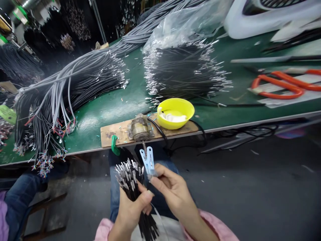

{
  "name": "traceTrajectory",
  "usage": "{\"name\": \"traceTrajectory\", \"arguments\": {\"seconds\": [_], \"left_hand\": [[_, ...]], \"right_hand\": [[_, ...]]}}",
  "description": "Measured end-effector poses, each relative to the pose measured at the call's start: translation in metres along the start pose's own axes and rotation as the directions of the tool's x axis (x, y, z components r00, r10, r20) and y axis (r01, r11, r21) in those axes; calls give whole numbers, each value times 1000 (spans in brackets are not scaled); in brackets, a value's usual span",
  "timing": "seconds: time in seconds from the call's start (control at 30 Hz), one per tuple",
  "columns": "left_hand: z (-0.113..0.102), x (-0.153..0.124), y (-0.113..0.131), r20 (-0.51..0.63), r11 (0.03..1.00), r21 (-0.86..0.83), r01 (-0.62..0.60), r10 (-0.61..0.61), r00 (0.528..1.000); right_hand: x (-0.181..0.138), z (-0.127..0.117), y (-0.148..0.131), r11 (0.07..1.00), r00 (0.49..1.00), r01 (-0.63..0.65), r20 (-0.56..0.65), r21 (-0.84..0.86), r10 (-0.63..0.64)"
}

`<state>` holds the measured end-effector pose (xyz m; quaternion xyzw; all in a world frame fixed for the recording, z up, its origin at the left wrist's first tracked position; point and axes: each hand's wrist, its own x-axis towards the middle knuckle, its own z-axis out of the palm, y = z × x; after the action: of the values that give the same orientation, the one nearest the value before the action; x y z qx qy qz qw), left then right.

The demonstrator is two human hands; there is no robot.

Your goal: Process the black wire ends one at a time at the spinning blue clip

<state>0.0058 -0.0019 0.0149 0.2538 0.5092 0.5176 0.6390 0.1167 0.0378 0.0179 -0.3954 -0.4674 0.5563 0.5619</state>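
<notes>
My left hand [132, 209] is closed around a bundle of thin black wires [129, 177] with bare silver tips that point up toward the bench. My right hand [173, 190] pinches a pale blue clothes-peg clip [148, 160] just right of the wire tips, with its jaws pointing up. Both hands are below the bench edge, over my lap. Straight above them a wooden board [117, 132] lies on the green bench [120, 103], carrying a small metal device [140, 129] and a yellow bowl [175, 113] with white contents.
A big bundle of grey cables [75, 80] lies at the bench's left. A stack of black stripped wires [183, 68] sits under a clear plastic bag behind the bowl. Orange-handled scissors [283, 85] lie at the right. Another person's knee in jeans [22, 194] is at the lower left.
</notes>
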Motion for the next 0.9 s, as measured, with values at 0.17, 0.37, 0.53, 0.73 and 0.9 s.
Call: {"name": "traceTrajectory", "arguments": {"seconds": [0.17,0.37,0.53,0.73,0.9], "left_hand": [[4,1,0,-64,999,-32,-26,24,998],[-1,4,3,-112,999,34,-19,22,994],[-3,5,6,-160,989,142,-34,57,985],[-6,0,12,-126,949,276,-155,196,972],[-5,-8,17,-140,916,328,-229,287,948]], "right_hand": [[-4,6,0,938,962,234,-79,-254,-261],[-2,-6,4,993,999,38,4,-111,-37],[0,-7,1,995,995,-30,90,-97,39],[5,-4,4,828,875,-479,230,291,426],[27,-1,1,823,893,-442,82,357,443]]}}
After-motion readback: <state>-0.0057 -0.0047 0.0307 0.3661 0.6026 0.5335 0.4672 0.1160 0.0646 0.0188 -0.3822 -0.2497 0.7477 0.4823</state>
